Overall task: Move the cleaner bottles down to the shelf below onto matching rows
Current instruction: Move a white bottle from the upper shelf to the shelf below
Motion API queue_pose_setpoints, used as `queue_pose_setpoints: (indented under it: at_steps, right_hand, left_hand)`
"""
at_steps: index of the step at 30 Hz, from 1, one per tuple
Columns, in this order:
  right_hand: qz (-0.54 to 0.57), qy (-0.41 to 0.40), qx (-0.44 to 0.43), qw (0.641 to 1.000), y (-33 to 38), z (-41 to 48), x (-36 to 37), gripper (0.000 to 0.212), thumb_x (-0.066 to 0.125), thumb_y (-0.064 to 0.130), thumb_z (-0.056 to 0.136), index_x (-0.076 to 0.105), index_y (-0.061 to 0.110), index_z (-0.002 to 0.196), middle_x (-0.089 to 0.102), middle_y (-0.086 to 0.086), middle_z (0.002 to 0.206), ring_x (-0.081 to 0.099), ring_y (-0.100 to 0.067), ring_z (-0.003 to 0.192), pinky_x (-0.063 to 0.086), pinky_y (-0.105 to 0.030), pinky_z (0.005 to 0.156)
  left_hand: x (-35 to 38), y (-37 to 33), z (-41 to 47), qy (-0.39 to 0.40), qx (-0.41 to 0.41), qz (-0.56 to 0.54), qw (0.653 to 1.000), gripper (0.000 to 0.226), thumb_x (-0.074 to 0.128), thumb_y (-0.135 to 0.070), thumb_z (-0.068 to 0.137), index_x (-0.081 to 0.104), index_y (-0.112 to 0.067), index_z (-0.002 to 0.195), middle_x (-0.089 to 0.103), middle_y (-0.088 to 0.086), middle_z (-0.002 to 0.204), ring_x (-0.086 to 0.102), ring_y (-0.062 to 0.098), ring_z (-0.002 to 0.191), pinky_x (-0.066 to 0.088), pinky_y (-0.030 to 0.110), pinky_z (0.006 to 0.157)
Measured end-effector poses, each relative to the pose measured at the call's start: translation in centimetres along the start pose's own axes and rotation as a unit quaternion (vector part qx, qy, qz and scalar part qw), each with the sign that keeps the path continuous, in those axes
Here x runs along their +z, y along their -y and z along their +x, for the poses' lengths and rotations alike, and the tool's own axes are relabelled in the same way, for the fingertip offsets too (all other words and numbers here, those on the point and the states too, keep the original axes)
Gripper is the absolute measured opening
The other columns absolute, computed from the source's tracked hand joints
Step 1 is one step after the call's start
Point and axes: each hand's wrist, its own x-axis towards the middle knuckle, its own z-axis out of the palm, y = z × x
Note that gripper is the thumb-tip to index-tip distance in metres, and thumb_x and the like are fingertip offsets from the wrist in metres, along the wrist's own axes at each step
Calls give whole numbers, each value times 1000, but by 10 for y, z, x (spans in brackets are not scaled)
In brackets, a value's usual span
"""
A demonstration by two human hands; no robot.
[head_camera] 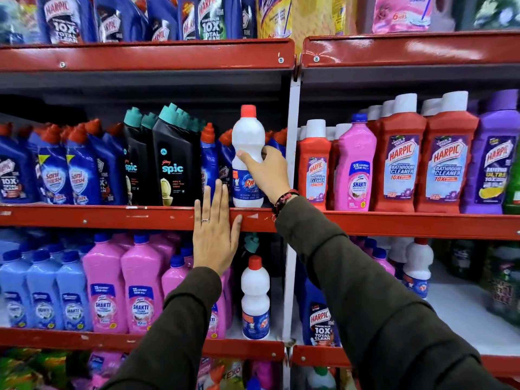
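Observation:
A white bottle with a red cap and blue label [247, 136] stands at the front edge of the middle shelf [112, 216]. My right hand [266, 171] is wrapped around its waist. My left hand [215, 232] lies flat and open against the shelf's red front edge, just left of the bottle. On the shelf below [84, 337] a matching white bottle with a red cap [255, 296] stands alone beside a row of pink bottles [125, 288]. A single pink bottle [356, 164] stands on the middle shelf to the right of the upright post.
Blue and black toilet-cleaner bottles [171, 161] fill the middle shelf to the left. Red Harpic bottles [399, 161] and a purple one [495, 161] stand to the right. Light blue bottles [42, 291] line the lower left. More white bottles [417, 266] sit lower right. A white post [291, 164] divides the bays.

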Motion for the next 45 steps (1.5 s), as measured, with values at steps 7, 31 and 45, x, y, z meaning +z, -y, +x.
queue_pose_setpoints:
  at_steps: [7, 31, 45]
  right_hand:
    - [-12, -10, -37, 999, 25, -5, -32, 35, 74, 42, 89, 70, 9, 102, 78, -7, 103, 75, -20, 94, 63, -38, 83]
    - [12, -78, 55, 995, -105, -127, -237, 40, 91, 42, 66, 77, 16, 94, 81, -1, 97, 77, -15, 90, 63, -40, 86]
    - [-55, -77, 128, 987, -237, -171, -350, 45, 92, 25, 70, 71, 15, 109, 74, 7, 97, 69, 2, 89, 52, -5, 67]
  left_hand:
    - [-6, -3, -2, 11, -2, -3, 1000, 66, 23, -42, 107, 8, -10, 163, 6, 8, 173, 0, 23, 160, 10, 49, 129]
    - [-7, -186, -85, 32, -12, -120, 992, 65, 34, -30, 104, 11, -13, 163, 8, 7, 173, -2, 22, 160, -4, 38, 129]
    - [84, -320, -193, 198, 9, -178, 964, 66, 35, -30, 105, 9, -15, 163, 5, 1, 173, 2, 18, 160, 0, 37, 130]
